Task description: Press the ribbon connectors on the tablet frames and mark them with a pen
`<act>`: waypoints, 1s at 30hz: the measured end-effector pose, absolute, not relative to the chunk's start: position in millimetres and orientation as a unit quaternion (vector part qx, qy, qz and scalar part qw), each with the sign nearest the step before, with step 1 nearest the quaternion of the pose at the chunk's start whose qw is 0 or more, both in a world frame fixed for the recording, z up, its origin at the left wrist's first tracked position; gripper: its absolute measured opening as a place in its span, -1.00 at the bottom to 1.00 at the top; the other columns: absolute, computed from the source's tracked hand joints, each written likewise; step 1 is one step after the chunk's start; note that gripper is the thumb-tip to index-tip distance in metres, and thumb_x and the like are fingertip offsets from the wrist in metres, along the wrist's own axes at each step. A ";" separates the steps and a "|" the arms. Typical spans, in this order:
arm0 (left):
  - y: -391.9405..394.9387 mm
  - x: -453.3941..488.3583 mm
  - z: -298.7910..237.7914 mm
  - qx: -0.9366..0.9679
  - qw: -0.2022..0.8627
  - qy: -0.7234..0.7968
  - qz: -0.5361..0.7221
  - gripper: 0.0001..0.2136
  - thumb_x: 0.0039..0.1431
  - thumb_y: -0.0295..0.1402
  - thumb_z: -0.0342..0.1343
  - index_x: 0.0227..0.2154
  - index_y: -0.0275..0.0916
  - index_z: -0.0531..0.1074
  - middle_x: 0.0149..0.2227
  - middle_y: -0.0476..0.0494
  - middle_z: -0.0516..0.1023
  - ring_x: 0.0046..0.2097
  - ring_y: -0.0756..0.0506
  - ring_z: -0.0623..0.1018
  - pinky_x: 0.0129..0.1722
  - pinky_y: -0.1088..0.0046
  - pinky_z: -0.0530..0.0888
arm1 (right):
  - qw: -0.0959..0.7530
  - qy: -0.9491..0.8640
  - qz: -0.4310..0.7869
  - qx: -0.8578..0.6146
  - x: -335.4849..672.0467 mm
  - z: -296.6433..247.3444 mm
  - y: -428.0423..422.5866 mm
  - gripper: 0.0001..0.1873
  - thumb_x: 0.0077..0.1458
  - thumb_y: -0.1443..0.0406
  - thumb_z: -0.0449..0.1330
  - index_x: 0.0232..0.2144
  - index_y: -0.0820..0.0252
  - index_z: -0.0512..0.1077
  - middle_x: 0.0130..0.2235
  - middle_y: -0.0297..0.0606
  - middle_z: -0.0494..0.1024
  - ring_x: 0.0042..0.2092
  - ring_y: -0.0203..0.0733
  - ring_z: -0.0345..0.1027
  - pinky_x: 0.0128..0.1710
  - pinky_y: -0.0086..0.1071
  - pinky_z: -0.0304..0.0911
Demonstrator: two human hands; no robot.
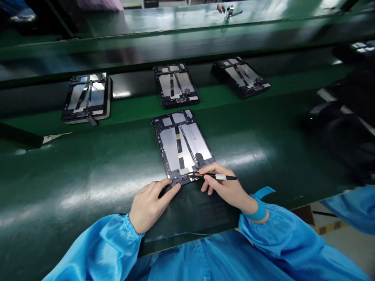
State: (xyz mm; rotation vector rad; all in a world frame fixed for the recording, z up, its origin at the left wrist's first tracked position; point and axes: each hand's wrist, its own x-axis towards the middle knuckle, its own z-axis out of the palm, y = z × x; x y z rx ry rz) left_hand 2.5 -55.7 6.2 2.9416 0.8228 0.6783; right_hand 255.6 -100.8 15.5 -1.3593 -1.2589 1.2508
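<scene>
Your left hand (151,207) lies spread and open, pinning the tablet frame (182,143) on the green conveyor belt (83,182), so your right hand (225,188) can pinch a slim black pick (226,177) steadily at its edge.

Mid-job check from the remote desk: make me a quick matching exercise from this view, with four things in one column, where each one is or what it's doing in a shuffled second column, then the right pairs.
Things:
1. left hand
2. right hand
3. blue wrist strap
4. small metal items

Places or states:
A. on the far green shelf
B. holding a pen-like tool
C. around the right wrist
D. resting on the near edge of the tablet frame

Pairs: 1-D, 2-B, 3-C, 4-A.
</scene>
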 end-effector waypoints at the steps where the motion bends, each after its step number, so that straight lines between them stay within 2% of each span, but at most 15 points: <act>1: -54.0 4.6 7.6 0.937 0.020 0.270 0.222 -0.75 0.31 -0.47 0.02 0.00 -0.16 0.42 -0.11 -0.16 0.46 -0.22 -0.07 0.47 -0.30 0.44 0.43 | 0.438 -0.499 0.516 -0.541 255.9 16.0 -101.3 -0.82 0.22 0.21 0.15 -0.20 0.18 0.44 -0.47 -0.30 0.55 -0.51 -0.30 0.47 -0.57 -0.48 0.40; 5: -42.0 15.2 16.7 0.927 0.100 0.300 0.201 -0.84 0.34 -0.35 0.00 -0.16 -0.18 0.47 -0.23 -0.11 0.40 -0.29 -0.04 0.43 -0.38 0.47 0.40 | 0.442 -0.455 0.560 -0.532 259.6 22.2 -103.9 -0.78 0.14 0.16 0.24 -0.23 0.19 0.44 -0.31 -0.22 0.59 -0.50 -0.30 0.48 -0.60 -0.48 0.38; 7: -36.5 18.9 22.0 0.928 0.132 0.303 0.171 -0.83 0.35 -0.32 -0.03 -0.20 -0.18 0.47 -0.27 -0.09 0.36 -0.30 -0.04 0.42 -0.40 0.48 0.38 | 0.436 -0.441 0.573 -0.536 264.2 26.1 -106.9 -0.76 0.09 0.15 0.28 -0.29 0.20 0.43 -0.36 -0.24 0.59 -0.55 -0.34 0.43 -0.63 -0.50 0.34; 10: -38.7 21.7 26.7 0.931 0.127 0.298 0.171 -0.84 0.34 -0.33 -0.01 -0.21 -0.19 0.47 -0.27 -0.09 0.38 -0.29 -0.05 0.40 -0.37 0.46 0.38 | 0.406 -0.439 0.585 -0.548 273.3 29.5 -112.8 -0.73 0.11 0.12 0.26 -0.31 0.21 0.40 -0.52 -0.36 0.49 -0.59 -0.36 0.36 -0.63 -0.50 0.31; 14: -63.2 27.6 22.8 0.939 0.140 0.236 0.209 -0.87 0.33 -0.36 0.03 -0.17 -0.20 0.46 -0.20 -0.11 0.46 -0.23 -0.05 0.43 -0.27 0.43 0.40 | 0.329 -0.456 0.600 -0.569 281.2 29.4 -116.2 -0.72 0.16 0.09 0.19 -0.36 0.20 0.36 -0.59 -0.40 0.44 -0.60 -0.35 0.33 -0.59 -0.48 0.31; 19: -86.0 36.2 11.3 0.977 0.104 0.129 0.133 -0.74 0.36 -0.41 -0.05 0.03 -0.13 0.41 0.06 -0.13 0.45 -0.04 -0.15 0.42 -0.19 0.33 0.39 | 0.243 -0.582 0.523 -0.573 282.1 31.6 -110.1 -0.81 0.12 0.18 0.24 -0.38 0.19 0.39 -0.50 -0.35 0.49 -0.47 -0.27 0.41 -0.49 -0.44 0.26; 24: -84.8 35.7 7.7 0.980 0.099 0.128 0.117 -0.71 0.35 -0.42 -0.04 0.08 -0.11 0.39 0.07 -0.12 0.44 -0.02 -0.17 0.40 -0.17 0.31 0.35 | 0.238 -0.646 0.461 -0.560 278.3 34.7 -105.5 -0.83 0.10 0.22 0.27 -0.40 0.19 0.41 -0.48 -0.38 0.47 -0.49 -0.32 0.29 -0.50 -0.43 0.12; 30: -86.8 35.7 6.3 0.980 0.102 0.130 0.111 -0.70 0.34 -0.42 -0.02 0.08 -0.10 0.39 0.08 -0.12 0.44 -0.02 -0.16 0.39 -0.16 0.31 0.34 | 0.257 -0.633 0.476 -0.554 276.1 25.9 -109.9 -0.81 0.13 0.21 0.25 -0.43 0.20 0.42 -0.46 -0.35 0.48 -0.46 -0.29 0.33 -0.47 -0.41 0.17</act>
